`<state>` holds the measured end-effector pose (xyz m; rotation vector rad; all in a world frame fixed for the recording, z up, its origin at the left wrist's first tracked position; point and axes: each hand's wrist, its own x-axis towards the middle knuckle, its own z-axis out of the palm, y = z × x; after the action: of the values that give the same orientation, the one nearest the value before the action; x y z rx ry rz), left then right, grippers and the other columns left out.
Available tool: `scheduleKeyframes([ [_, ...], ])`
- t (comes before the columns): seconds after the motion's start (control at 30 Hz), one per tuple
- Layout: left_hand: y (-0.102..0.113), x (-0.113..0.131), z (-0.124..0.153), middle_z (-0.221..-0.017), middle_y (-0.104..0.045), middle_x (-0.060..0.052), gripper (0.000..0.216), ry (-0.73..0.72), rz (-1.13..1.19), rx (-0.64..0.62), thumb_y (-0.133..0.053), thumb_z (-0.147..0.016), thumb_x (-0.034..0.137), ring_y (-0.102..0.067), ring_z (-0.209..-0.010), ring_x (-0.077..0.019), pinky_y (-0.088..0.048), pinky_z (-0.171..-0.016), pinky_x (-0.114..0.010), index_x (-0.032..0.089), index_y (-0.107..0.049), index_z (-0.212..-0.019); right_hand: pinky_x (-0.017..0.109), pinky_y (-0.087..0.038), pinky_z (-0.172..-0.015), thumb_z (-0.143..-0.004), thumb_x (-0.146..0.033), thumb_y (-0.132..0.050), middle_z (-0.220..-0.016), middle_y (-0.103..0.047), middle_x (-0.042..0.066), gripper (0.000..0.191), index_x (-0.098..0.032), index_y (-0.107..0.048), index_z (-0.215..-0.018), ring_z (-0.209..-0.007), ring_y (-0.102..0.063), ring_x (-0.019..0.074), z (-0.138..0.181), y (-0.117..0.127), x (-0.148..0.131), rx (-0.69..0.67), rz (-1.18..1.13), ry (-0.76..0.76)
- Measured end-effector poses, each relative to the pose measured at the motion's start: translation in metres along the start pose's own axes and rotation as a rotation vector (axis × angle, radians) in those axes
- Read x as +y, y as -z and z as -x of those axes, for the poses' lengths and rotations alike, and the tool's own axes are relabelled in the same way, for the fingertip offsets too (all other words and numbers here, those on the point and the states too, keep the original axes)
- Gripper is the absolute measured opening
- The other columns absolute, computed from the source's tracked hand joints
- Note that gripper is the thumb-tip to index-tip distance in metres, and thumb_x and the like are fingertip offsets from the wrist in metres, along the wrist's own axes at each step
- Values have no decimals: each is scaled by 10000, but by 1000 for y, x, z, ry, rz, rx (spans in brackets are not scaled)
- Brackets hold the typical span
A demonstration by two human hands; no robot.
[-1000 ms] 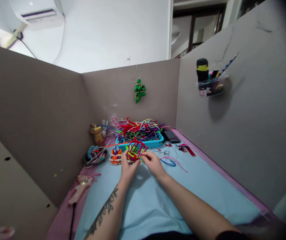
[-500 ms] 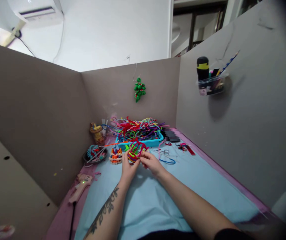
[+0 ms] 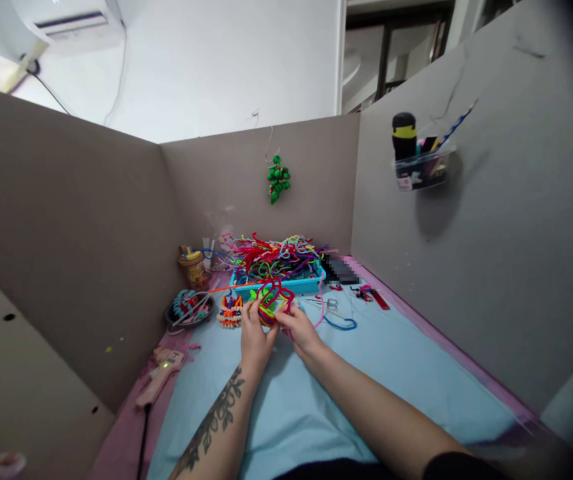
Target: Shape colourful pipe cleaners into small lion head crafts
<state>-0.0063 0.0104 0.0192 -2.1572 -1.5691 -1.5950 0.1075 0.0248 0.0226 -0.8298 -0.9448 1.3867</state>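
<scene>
Between my hands, above the blue cloth, is a small basket-like piece of pipe cleaners, with yellow, red and green bands below and magenta loops on top. My left hand is closed around its left side, thumb at the front. At its right side the fingers of my right hand are pinched together on the piece; the exact strand between them is hidden. A pink pipe cleaner trails up beside my right hand. An orange and cream beaded-looking piece stands just left of my left hand.
Behind the hands a blue tray overflows with pipe cleaners. Scissors and a blue pipe cleaner lie to the right. At left are a dark bowl, a jar and a pink glue gun with its cord. Grey panels enclose the table.
My right hand has shifted slightly at the piece, its fingers now more upright. The magenta loops have turned a little, and the pink strand stands nearer my right hand.
</scene>
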Motion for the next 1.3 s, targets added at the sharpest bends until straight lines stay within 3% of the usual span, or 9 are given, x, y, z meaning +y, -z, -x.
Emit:
scheduleKeyframes([
  [0.37, -3, -11, 0, -1220, -369, -136, 602, 25, 23, 11, -614, -743, 318, -381, -1183, -280, -346, -987, -451, 192, -332, -1260, 239, -352, -525, -599, -332, -667, -508, -515, -35, 210, -168, -545, -550, -508, -443, 111, 6, 7, -15, -34, 263, 187],
  [0.57, -1, -10, -1, -1196, -399, -132, 580, 30, 43, 22, -615, -744, 342, -386, -1177, -284, -337, -989, -468, 198, -354, -1242, 246, -336, -529, -681, -330, -607, -505, -525, -18, 220, -181, -580, -522, -526, -452, 129, 3, 14, -18, -9, 550, 323],
  [0.7, 1, -6, -2, -1199, -391, -126, 603, 26, 74, -13, -638, -726, 350, -395, -1175, -271, -343, -989, -445, 205, -354, -1238, 240, -339, -539, -664, -280, -610, -524, -516, -20, 196, -181, -563, -502, -548, -456, 130, -2, 19, -14, 17, 604, 389],
  [0.83, 2, -5, -3, -1209, -384, -121, 535, 35, 123, -55, -657, -703, 338, -370, -1207, -261, -327, -1003, -428, 197, -416, -1160, 238, -346, -551, -671, -278, -591, -534, -508, -22, 185, -176, -559, -520, -560, -459, 131, -8, 23, -14, 0, 613, 374],
  [0.97, 2, -12, -5, -1111, -444, -101, 256, 134, 184, -126, -652, -685, 315, -395, -1182, -260, -359, -969, -402, 180, -528, -864, 238, -352, -595, -686, -256, -571, -578, -536, -12, 154, -169, -583, -560, -612, -477, 135, -12, 26, -15, -87, 728, 393],
  [1.07, 0, -20, -7, -1046, -479, -84, 180, 205, 207, -164, -662, -653, 286, -430, -1143, -255, -388, -935, -381, 178, -532, -716, 232, -346, -595, -677, -195, -546, -578, -539, -15, 114, -166, -582, -573, -602, -471, 127, -13, 26, -15, -153, 822, 372],
  [1.3, -4, -25, -4, -1050, -493, -86, 179, 231, 149, -212, -673, -633, 274, -446, -1129, -263, -371, -957, -395, 174, -610, -767, 220, -330, -554, -659, -139, -524, -547, -516, -28, 104, -172, -539, -561, -552, -441, 117, -16, 27, -10, -126, 984, 345],
])
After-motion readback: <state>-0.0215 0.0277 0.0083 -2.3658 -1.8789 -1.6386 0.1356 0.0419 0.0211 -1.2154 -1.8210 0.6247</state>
